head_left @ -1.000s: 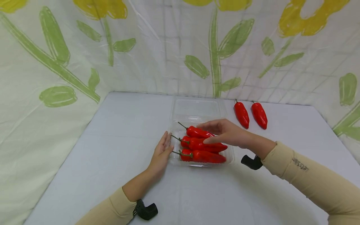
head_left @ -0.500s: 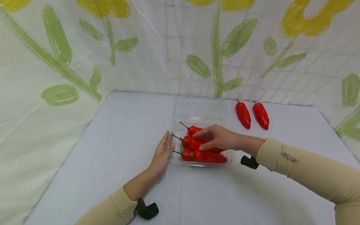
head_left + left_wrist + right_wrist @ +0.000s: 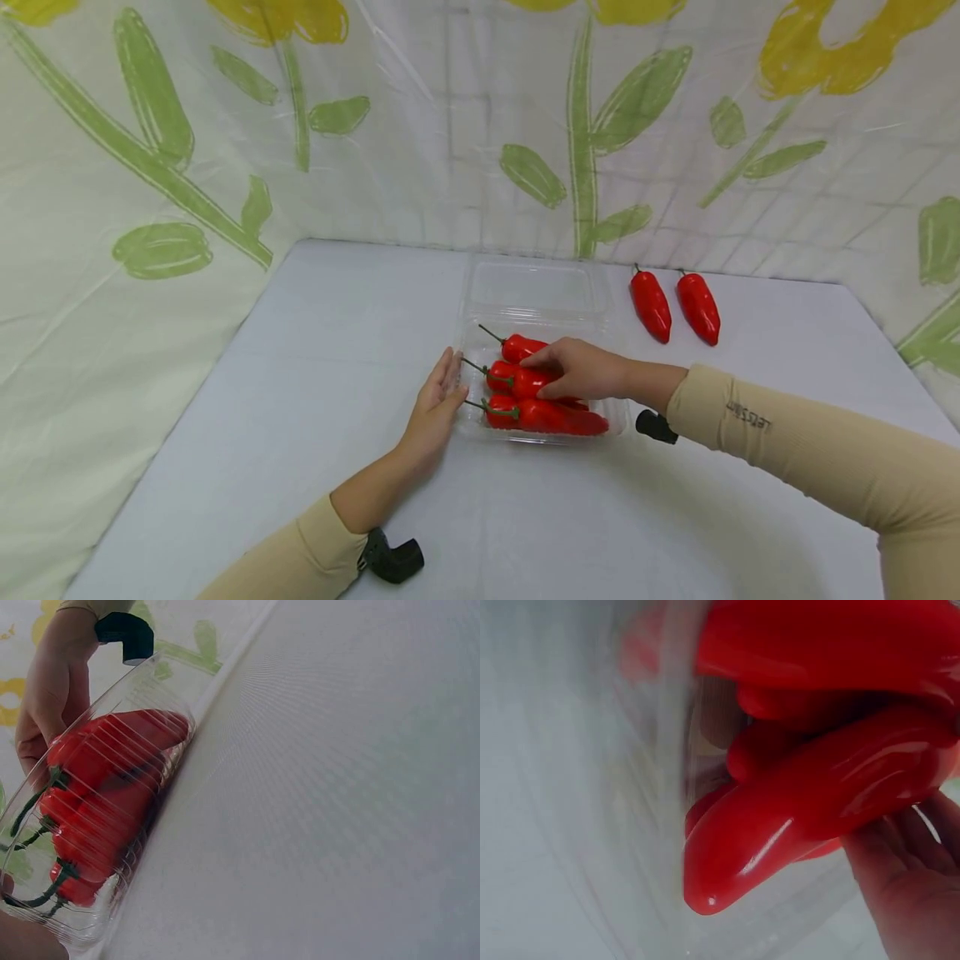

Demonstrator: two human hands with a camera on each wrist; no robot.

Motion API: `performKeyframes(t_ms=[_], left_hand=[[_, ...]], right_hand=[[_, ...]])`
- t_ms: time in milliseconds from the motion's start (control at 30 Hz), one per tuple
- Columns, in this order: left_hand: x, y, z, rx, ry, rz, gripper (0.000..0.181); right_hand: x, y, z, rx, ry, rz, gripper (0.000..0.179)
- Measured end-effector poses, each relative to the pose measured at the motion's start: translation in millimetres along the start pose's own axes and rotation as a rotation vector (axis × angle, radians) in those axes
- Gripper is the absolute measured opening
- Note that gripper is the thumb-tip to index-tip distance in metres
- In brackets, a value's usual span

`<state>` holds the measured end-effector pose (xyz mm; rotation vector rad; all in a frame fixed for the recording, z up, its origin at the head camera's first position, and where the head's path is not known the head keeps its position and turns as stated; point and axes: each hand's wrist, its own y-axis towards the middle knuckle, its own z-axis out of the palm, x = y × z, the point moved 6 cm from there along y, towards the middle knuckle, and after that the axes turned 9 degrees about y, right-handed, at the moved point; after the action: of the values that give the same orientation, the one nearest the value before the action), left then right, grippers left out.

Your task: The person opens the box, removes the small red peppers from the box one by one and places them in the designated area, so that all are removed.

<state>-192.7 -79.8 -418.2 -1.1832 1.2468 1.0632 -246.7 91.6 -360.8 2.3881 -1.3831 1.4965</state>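
A clear plastic clamshell box point(image 3: 619, 421) lies with its lid folded back, holding several shiny red peppers with green stems, stacked in two layers. My right hand point(image 3: 594, 369) reaches in from the right, thumb and fingers round the middle red pepper point(image 3: 528, 382) of the top layer. In the right wrist view this red pepper point(image 3: 810, 799) lies over others, its tip by the box wall, my fingers along one side. My left hand point(image 3: 429, 412) rests against the box's left side, fingers straight. The left wrist view shows pepper stems pointing toward that hand point(image 3: 26, 941).
Two more red peppers, one point(image 3: 650, 306) left of the other point(image 3: 698, 308), lie at the back right of the white table point(image 3: 360, 333). The open lid point(image 3: 536, 285) reaches back near the curtain point(image 3: 390, 167), which has flowers on it.
My right hand has come down and left onto the middle top pepper, and its fingers have closed in around it. My left hand has stayed at the box's side.
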Motion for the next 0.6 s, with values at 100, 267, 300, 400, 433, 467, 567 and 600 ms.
performKeyframes(t_ms=[100,267,300,400,433,467,567,600], left_hand=[[0.4,0.5,-0.1,0.000,-0.002,0.000,0.061],[0.6,-0.1,-0.4,0.002,-0.002,0.011,0.061],[0.6,-0.3,-0.4,0.003,-0.003,0.014,0.061],[0.5,-0.6,-0.2,0.005,-0.013,0.019,0.061],[0.5,-0.7,-0.1,0.005,-0.015,0.019,0.061],[0.4,-0.8,0.0,0.006,-0.017,0.018,0.061],[-0.1,-0.8,0.2,0.002,-0.017,0.018,0.061],[-0.1,-0.8,0.3,0.002,-0.019,0.016,0.061]], right_hand=[[-0.7,0.6,-2.6,-0.012,-0.031,0.022,0.050],[-2.6,2.7,-5.3,-0.018,-0.061,0.052,0.048],[-3.0,3.1,-5.6,-0.017,-0.065,0.054,0.047],[-3.7,4.1,-6.4,-0.018,-0.068,0.049,0.047],[-3.7,4.0,-6.8,-0.021,-0.068,0.045,0.048],[-3.5,4.2,-7.4,-0.026,-0.069,0.035,0.048],[-2.1,4.2,-9.4,-0.038,-0.059,-0.008,0.050],[-1.6,3.9,-9.9,-0.037,-0.054,-0.024,0.051]])
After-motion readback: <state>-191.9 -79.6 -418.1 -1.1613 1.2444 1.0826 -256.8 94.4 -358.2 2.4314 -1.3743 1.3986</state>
